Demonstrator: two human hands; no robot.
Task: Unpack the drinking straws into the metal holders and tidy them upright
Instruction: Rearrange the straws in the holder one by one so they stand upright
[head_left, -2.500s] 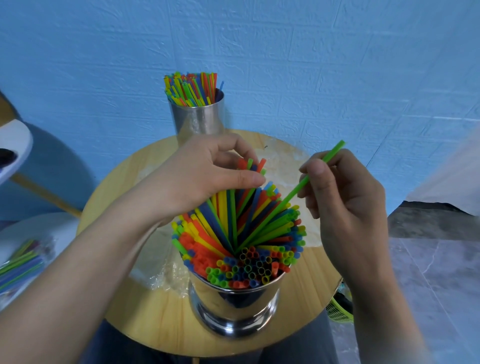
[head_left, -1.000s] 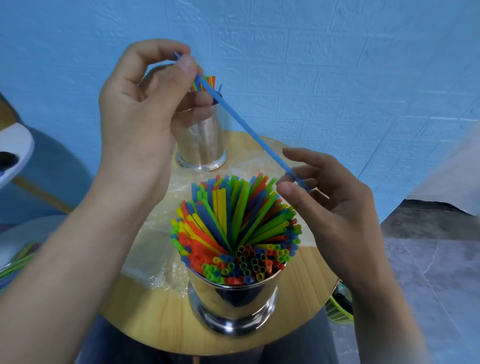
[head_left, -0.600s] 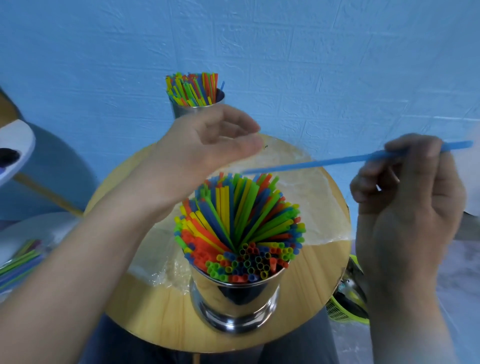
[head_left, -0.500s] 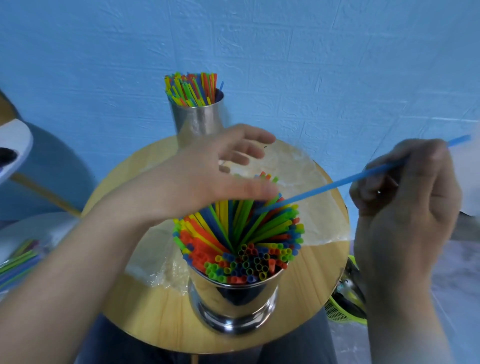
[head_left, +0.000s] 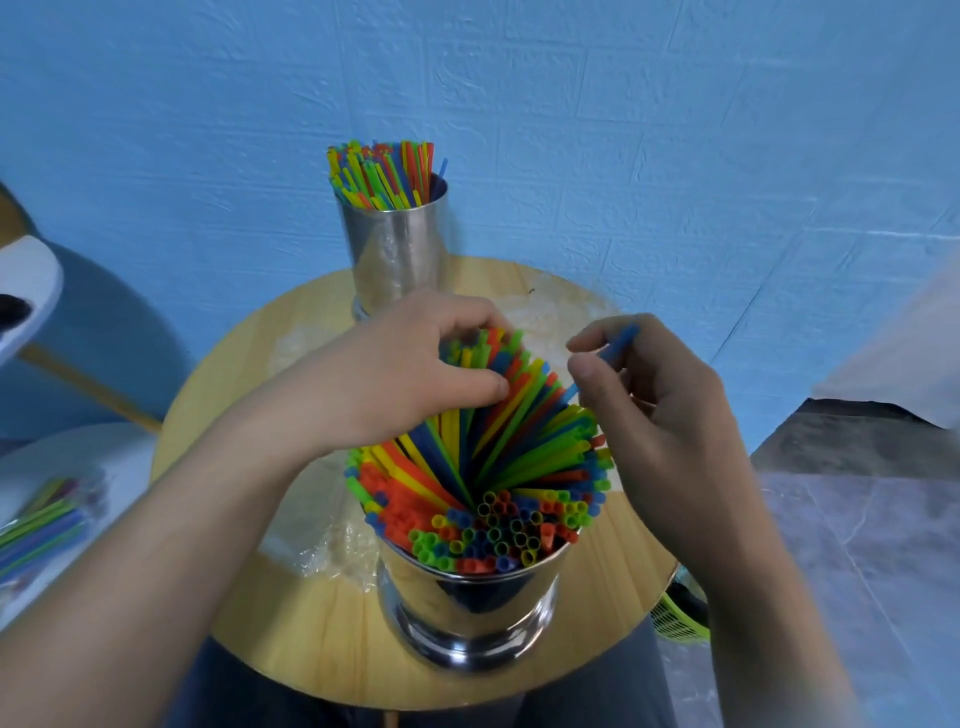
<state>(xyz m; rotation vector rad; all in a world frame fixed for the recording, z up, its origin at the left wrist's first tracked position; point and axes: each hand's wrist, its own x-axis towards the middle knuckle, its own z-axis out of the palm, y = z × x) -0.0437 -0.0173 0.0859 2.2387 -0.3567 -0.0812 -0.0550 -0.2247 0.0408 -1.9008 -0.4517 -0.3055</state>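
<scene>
On the round wooden table (head_left: 291, 649) I see the near holder (head_left: 467, 618) crammed with fanned coloured straws (head_left: 498, 467). Over it my left hand (head_left: 415, 374) curls round their far tips; just right, my right hand (head_left: 660, 410) pinches a blue straw (head_left: 618, 343). Behind it, a second holder (head_left: 400, 249) stands full.

A round wooden table (head_left: 291, 623) stands close to a blue wall (head_left: 623, 130) that has a brick-like relief. At the left are two white surfaces: a higher one (head_left: 28, 275) with a dark object (head_left: 10, 312) on it, and a lower one (head_left: 78, 457). A slanted wooden bar (head_left: 88, 387) runs between them. Below the table's right edge a green basket (head_left: 678, 621) shows, beside a grey floor (head_left: 857, 545).
</scene>
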